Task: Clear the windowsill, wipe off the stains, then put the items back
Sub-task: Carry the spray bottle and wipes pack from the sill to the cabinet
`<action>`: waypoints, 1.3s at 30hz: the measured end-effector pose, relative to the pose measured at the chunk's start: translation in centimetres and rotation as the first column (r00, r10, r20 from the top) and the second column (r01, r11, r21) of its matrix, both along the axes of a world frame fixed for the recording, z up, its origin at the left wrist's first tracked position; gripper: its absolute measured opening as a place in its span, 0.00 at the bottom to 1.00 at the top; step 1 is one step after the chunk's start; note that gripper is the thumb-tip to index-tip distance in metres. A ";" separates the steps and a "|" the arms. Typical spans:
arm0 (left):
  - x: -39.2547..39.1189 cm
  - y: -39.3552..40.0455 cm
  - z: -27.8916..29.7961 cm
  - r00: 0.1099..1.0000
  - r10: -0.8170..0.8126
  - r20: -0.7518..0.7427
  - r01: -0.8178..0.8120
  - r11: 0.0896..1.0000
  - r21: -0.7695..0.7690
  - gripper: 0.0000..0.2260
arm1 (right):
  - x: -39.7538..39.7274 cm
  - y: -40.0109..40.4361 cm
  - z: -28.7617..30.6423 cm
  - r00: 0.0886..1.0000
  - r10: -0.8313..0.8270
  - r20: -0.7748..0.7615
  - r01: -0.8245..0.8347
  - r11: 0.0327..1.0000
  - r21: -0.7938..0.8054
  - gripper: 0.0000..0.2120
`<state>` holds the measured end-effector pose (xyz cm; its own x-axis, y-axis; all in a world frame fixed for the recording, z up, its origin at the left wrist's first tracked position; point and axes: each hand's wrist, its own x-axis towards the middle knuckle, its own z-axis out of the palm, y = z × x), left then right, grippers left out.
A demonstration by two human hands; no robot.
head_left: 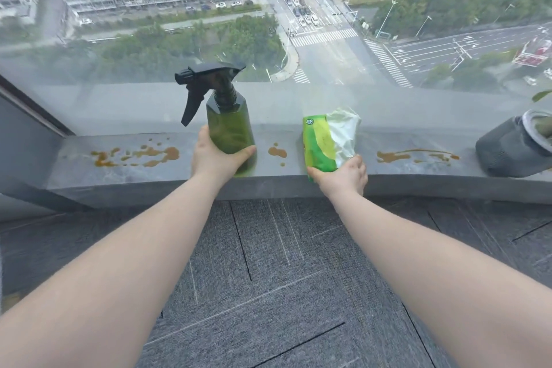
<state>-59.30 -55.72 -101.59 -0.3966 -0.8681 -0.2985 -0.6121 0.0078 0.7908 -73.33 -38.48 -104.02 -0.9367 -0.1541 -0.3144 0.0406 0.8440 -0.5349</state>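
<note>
Nearest, 2 bare forearms reach out over the grey carpet toward the windowsill (125,179). The left hand (213,158) has its fingers and thumb curled round the lower body of 1 green spray bottle (230,131), which stands upright near the sill's front edge. The right hand (343,175) pinches the bottom end of 1 green tissue pack (325,143), also upright, with its plastic top torn open. Whether either item is lifted clear or rests on the stone is hard to tell from this angle.

By the look of things the clearing step is only beginning: both items are over the sill, and 1 grey plant pot (507,149) sits at the far right. No wiping shows; 3 patches of brown stains (137,156) lie along the surface, left, middle and right. Wiping and putting the items back remain. Beyond is the window glass (119,104).
</note>
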 end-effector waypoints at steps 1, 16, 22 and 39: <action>-0.1 -0.2 0.1 1.000 -0.003 0.013 0.003 1.000 0.000 0.31 | 0.0 -0.1 0.0 1.000 0.002 -0.003 -0.002 1.000 0.007 0.48; 2.8 1.7 7.2 0.993 -0.020 0.119 0.012 0.998 0.068 0.29 | 2.3 0.8 9.2 0.995 -0.031 0.095 0.028 0.999 0.034 0.36; 5.5 4.8 18.6 0.992 -0.061 0.110 0.044 0.987 0.152 0.30 | 6.0 2.7 21.3 0.986 -0.023 0.168 0.016 0.999 0.043 0.35; 16.5 8.7 67.1 0.984 -0.141 0.111 0.151 0.985 -0.081 0.29 | 14.3 7.4 69.4 0.998 0.049 0.044 -0.043 0.992 -0.119 0.38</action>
<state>-42.76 -46.97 -34.47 -0.4916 -0.8280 -0.2696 -0.6784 0.1700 0.7147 -59.06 -31.09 -34.61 -0.9126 -0.2355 -0.3343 0.0302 0.7764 -0.6295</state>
